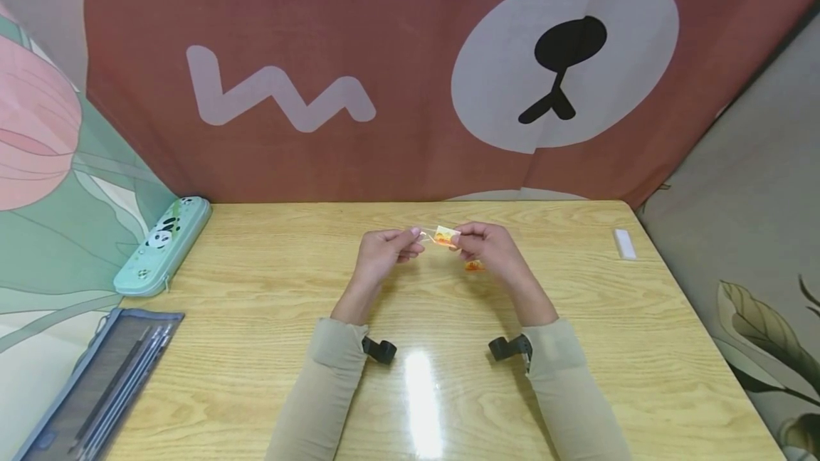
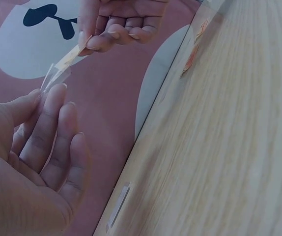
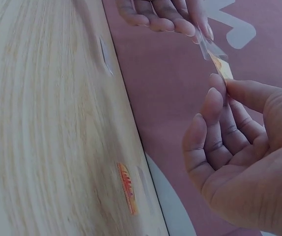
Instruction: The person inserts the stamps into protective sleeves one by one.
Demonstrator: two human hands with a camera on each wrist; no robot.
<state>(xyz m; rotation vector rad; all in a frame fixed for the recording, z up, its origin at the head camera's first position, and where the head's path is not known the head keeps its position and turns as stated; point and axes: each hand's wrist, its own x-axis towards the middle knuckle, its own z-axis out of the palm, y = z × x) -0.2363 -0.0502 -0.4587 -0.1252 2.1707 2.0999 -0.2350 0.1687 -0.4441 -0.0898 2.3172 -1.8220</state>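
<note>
My left hand [image 1: 383,255] pinches a small piece of clear plastic film [image 2: 57,76] between thumb and index finger. Opposite it, my right hand [image 1: 492,249] pinches a small yellow and orange printed card [image 1: 446,235] by its near end. The card's far end meets the film, and both are held up above the tabletop between the hands. On the wood below my right hand lies another orange printed piece [image 3: 127,189], partly covered by that hand in the head view. A thin pale strip [image 2: 117,206] is on the table near my left hand in the left wrist view.
A mint pencil case [image 1: 165,244] with panda pictures lies at the table's back left. Nearer on that side is a dark mesh pouch [image 1: 124,383] with pens inside. A white block [image 1: 624,244] rests at the far right, and a printed cloth [image 1: 410,155] hangs behind the table.
</note>
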